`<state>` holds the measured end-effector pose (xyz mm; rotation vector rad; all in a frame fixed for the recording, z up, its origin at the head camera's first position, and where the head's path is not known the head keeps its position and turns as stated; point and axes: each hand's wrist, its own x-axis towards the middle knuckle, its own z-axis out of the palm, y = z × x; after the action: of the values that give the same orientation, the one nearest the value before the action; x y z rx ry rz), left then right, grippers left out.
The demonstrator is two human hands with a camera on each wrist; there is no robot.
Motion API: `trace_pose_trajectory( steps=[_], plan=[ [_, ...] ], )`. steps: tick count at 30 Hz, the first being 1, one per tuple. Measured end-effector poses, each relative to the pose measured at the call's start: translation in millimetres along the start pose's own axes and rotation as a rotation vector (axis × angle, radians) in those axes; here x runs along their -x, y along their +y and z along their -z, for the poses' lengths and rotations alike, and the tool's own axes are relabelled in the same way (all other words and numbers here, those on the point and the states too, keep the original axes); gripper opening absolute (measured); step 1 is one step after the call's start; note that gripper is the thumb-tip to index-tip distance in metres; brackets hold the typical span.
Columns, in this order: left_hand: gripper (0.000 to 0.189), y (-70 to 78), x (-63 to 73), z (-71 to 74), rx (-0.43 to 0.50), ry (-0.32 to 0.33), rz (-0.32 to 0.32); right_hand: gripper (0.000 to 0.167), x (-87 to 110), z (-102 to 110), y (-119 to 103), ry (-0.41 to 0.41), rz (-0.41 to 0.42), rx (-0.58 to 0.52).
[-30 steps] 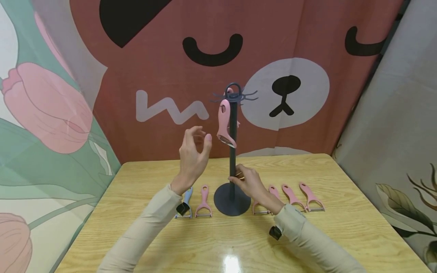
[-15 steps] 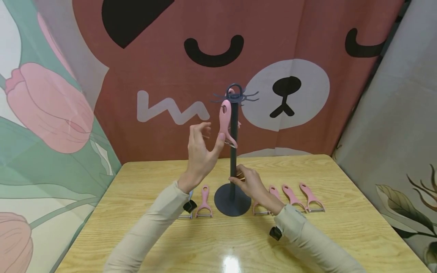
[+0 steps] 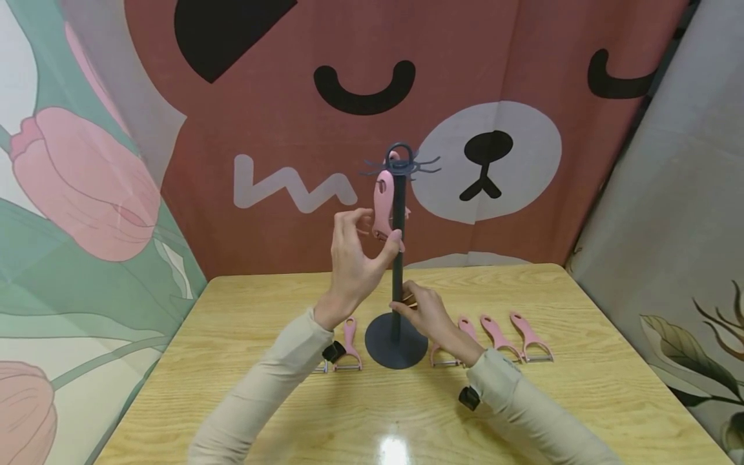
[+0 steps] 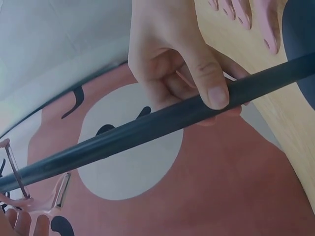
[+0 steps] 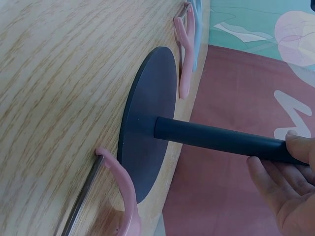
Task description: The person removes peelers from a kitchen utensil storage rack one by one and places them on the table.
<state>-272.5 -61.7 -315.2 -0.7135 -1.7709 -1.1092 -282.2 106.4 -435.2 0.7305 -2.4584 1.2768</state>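
Note:
A dark metal stand (image 3: pixel 398 284) with a round base and hooks on top stands upright. My right hand (image 3: pixel 427 310) grips its pole low down, thumb in front, as the left wrist view shows at the pole (image 4: pixel 142 125). From a left-side hook hangs a pink peeler (image 3: pixel 383 201); another pink peeler (image 3: pixel 393 155) hangs behind it, mostly hidden. My left hand (image 3: pixel 353 268) is beside the nearer peeler, thumb across its lower end and fingers spread to its left. Whether they touch it is unclear.
Three pink peelers lie right of the stand, the outermost peeler (image 3: pixel 527 332) fully visible. On the left lies one pink peeler (image 3: pixel 349 336), partly behind my left wrist, and a blue peeler (image 5: pixel 198 37). Patterned cloth (image 3: pixel 261 245) hangs behind the wooden table (image 3: pixel 232 316).
My left hand has moved right, from apart from the hanging peeler to beside it, its thumb now over the lower end. My right hand stays on the pole.

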Motion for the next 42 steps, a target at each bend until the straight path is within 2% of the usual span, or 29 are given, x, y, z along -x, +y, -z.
trace_pose_trajectory(
  steps=[19,42],
  plan=[
    [0.038,-3.9,2.6,-3.4,0.034,0.023,-0.069,0.019,1.6,0.2,1.6,-0.006,0.020,-0.016],
    [0.038,-2.7,-1.6,0.2,0.052,0.037,-0.098,0.019,1.7,-0.2,3.9,-0.007,0.036,-0.011]
  ],
)
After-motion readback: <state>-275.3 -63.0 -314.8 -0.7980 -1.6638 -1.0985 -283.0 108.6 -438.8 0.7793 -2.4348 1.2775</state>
